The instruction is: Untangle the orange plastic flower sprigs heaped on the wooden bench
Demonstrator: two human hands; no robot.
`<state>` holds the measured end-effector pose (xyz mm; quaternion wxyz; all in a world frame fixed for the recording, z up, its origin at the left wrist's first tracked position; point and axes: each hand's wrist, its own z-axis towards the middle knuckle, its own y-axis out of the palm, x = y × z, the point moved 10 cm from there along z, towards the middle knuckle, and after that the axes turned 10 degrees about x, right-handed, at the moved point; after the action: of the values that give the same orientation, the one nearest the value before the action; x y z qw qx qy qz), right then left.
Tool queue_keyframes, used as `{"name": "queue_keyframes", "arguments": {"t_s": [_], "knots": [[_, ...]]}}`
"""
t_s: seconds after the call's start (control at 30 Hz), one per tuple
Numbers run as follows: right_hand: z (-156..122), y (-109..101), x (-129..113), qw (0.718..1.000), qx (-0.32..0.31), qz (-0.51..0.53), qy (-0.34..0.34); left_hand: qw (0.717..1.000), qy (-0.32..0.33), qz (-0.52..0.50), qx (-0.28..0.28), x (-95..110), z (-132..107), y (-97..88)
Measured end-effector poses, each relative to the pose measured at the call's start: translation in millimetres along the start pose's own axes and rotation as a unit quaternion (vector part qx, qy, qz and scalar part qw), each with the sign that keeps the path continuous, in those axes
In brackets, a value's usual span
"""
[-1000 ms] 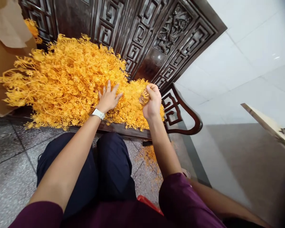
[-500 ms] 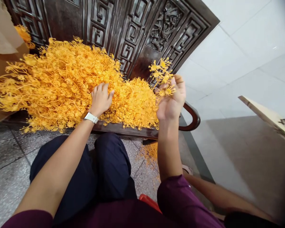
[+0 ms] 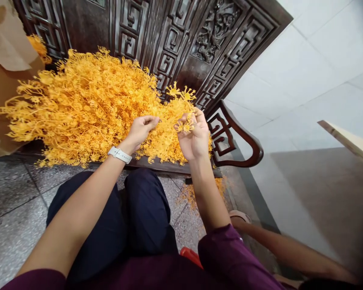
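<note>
Several yellow plastic flower sprigs lie in a large tangled heap (image 3: 87,100) on a dark wooden bench (image 3: 160,166). My right hand (image 3: 195,137) is raised over the heap's right end, palm turned up, fingers curled round a yellow plastic flower sprig (image 3: 187,94) whose spiky heads stick out above and beside the fingers. To its left, my left hand (image 3: 141,129), wearing a white watch band on the wrist, has thumb and forefinger pinched together in front of smaller yellow pieces (image 3: 166,145). What sits in that pinch, if anything, is too small to tell.
The bench has a carved back (image 3: 169,40) and a curved armrest (image 3: 255,153). A cardboard box (image 3: 6,96) stands at left. Yellow bits (image 3: 190,195) lie on the speckled floor. Another person's leg (image 3: 278,245) extends at lower right, near something red (image 3: 190,255).
My right hand has moved left and a little down with the sprig. My left hand has come off the heap, moved right towards it, and closed into a pinch.
</note>
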<state>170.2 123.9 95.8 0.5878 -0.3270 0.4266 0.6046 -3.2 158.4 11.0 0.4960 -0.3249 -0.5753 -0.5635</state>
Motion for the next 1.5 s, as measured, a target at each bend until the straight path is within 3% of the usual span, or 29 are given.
{"name": "queue_keyframes", "arguments": {"t_s": [0.07, 0.2, 0.5, 0.6, 0.77, 0.87, 0.93, 1.03, 1.17, 1.27, 1.37, 1.5], "knots": [[-0.6, -3.2, -6.4, 1.000, -0.006, 0.031, -0.002, 0.999, 0.003, -0.005, 0.049, 4.1, 7.2, -15.1], [-3.9, -16.9, -12.1, 0.995, 0.040, 0.093, 0.008, 0.994, -0.012, -0.019, 0.108, 7.0, 14.0, -32.0], [-52.9, -25.8, -7.9, 0.983, 0.127, 0.128, 0.046, 0.982, 0.042, -0.001, 0.183, 11.9, 14.9, -35.0], [-80.5, -20.8, 4.8, 0.964, 0.157, 0.190, 0.101, 0.981, 0.046, -0.006, 0.189, 8.2, 16.1, -30.2], [-133.2, 8.8, 22.3, 0.944, 0.185, 0.209, 0.175, 0.981, 0.043, -0.025, 0.187, 2.6, 17.4, -21.9], [-146.4, 19.9, 22.7, 0.959, 0.161, 0.169, 0.161, 0.984, 0.034, -0.028, 0.173, 1.6, 18.7, -19.5], [-143.3, 18.6, 20.5, 0.974, 0.129, 0.131, 0.134, 0.993, 0.040, -0.006, 0.114, 5.9, 20.7, -10.3], [-127.7, -8.7, 17.5, 0.979, 0.141, 0.101, 0.109, 0.999, 0.040, 0.018, 0.027, 12.7, 18.9, 2.7], [-102.6, -70.8, 13.6, 0.944, 0.243, 0.187, 0.122, 0.999, 0.040, 0.014, 0.026, 21.1, 11.4, 1.2], [-90.2, -91.1, 15.1, 0.912, 0.255, 0.270, 0.173, 0.999, 0.039, 0.017, 0.017, 22.4, 5.0, 5.6], [-93.7, -79.2, 16.6, 0.907, 0.225, 0.298, 0.195, 0.998, 0.042, 0.004, 0.055, 21.9, 2.7, 2.0], [-135.4, -19.8, 28.6, 0.948, 0.145, 0.206, 0.193, 0.990, 0.030, -0.028, 0.138, 11.4, 4.2, -12.0]]}}
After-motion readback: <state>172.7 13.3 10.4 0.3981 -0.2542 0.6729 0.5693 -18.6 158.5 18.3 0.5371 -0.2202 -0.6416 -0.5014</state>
